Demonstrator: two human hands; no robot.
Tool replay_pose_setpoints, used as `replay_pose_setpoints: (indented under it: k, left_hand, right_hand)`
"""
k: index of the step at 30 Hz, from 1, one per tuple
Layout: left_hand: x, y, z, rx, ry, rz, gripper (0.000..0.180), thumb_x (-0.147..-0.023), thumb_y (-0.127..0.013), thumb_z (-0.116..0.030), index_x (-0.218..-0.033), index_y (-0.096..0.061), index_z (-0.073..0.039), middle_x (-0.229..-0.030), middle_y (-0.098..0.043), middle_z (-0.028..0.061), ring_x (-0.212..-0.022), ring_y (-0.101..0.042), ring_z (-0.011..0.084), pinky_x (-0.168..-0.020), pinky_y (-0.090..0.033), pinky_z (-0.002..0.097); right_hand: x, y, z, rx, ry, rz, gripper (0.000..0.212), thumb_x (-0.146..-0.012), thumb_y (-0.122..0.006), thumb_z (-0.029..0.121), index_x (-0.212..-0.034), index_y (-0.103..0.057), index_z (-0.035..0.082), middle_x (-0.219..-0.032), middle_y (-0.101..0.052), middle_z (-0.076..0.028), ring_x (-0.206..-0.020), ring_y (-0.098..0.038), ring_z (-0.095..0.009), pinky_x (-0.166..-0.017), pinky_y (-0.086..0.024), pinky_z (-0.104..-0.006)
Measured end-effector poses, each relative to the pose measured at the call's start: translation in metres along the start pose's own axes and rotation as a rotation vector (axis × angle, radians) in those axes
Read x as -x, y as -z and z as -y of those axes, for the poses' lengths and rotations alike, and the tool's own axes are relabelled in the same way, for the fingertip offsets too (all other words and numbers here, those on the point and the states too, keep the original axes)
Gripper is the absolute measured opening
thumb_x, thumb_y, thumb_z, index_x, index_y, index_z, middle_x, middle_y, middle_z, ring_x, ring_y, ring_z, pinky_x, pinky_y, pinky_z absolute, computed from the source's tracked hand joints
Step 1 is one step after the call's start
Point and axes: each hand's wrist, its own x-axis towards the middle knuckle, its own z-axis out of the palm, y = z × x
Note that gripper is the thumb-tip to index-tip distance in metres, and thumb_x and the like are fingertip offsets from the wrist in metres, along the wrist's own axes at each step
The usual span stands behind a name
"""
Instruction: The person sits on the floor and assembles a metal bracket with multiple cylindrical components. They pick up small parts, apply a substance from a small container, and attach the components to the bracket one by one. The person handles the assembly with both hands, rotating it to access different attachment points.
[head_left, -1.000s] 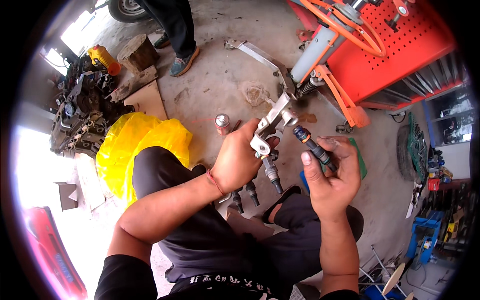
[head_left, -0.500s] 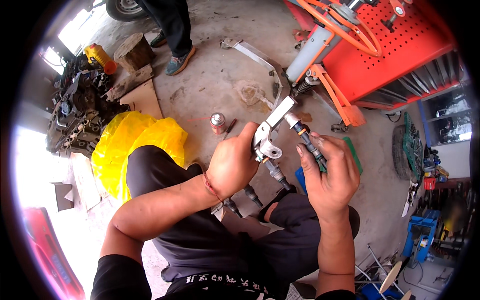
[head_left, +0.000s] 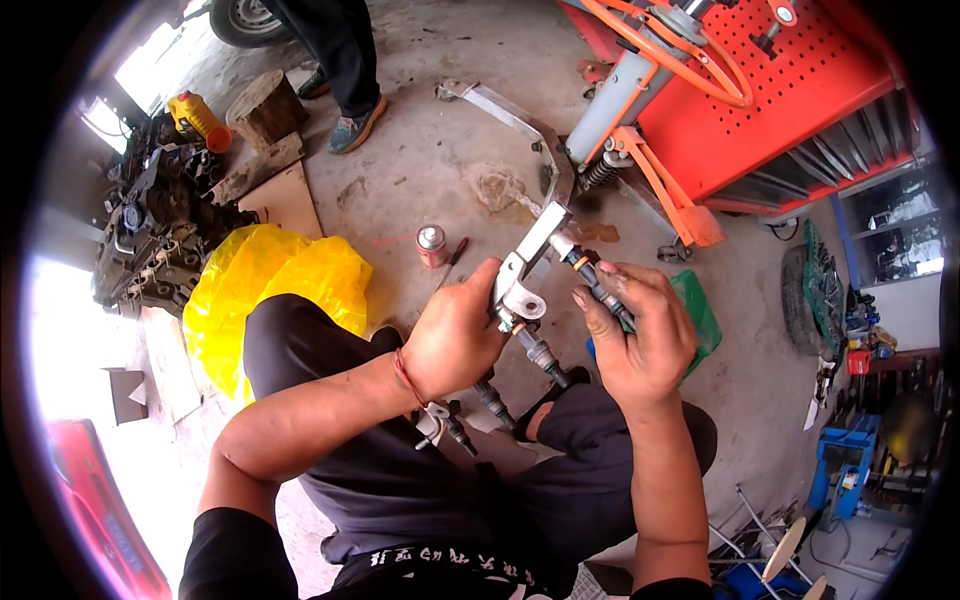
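Observation:
My left hand is closed around a silver metal fuel rail, which slants across the space between my legs. Several dark fuel injectors stick out along the rail's right side. At the far end sits an injector with an orange ring, and my right hand pinches its dark lower body between thumb and fingers. Its top still meets the rail. A second injector hangs just below my left fingers. Nearer my wrist, another injector and a mounting bracket show past my hand.
Beyond my left hand a spray can and a screwdriver rest on the concrete. A yellow plastic bag and an engine lie left. Far right stand an orange-handled jack and red cabinet. A person's shoe is ahead.
Both hands have shifted slightly left with the rail and injectors. More of the bracket near my left wrist shows, and more of the green bag beside my right hand. Both grips are unchanged.

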Motion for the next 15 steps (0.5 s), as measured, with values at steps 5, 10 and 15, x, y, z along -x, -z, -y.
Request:
replay_pose_setpoints:
  k: [5, 10, 15]
  left_hand:
    - [0.000, 0.003, -0.002, -0.015, -0.025, -0.013, 0.031, -0.088, -0.068, -0.005, -0.115, -0.054, 0.000, -0.085, -0.069, 0.0201, -0.083, -0.069, 0.0390, -0.070, -0.052, 0.0396]
    - [0.002, 0.005, -0.005, -0.023, 0.023, -0.036, 0.033, -0.084, -0.067, -0.001, -0.113, -0.053, 0.000, -0.083, -0.067, 0.0218, -0.083, -0.067, 0.0421, -0.068, -0.052, 0.0422]
    - [0.005, 0.011, -0.003, -0.037, 0.024, -0.037, 0.037, -0.082, -0.067, 0.001, -0.116, -0.051, 0.001, -0.083, -0.066, 0.0235, -0.083, -0.065, 0.0449, -0.067, -0.051, 0.0444]
  right_hand:
    - [-0.002, 0.003, 0.001, -0.002, 0.007, 0.018, 0.031, -0.077, -0.080, 0.002, -0.103, -0.062, 0.001, -0.092, -0.069, -0.013, -0.074, -0.065, -0.026, -0.062, -0.053, -0.0353]
    - [-0.006, 0.002, 0.002, 0.013, 0.023, 0.040, 0.033, -0.077, -0.079, 0.002, -0.106, -0.063, 0.001, -0.092, -0.068, -0.012, -0.075, -0.064, -0.026, -0.062, -0.052, -0.0348]
    - [-0.007, -0.006, 0.002, 0.029, 0.046, 0.059, 0.033, -0.077, -0.079, 0.001, -0.106, -0.063, 0.000, -0.091, -0.068, -0.012, -0.075, -0.064, -0.027, -0.062, -0.052, -0.0354]
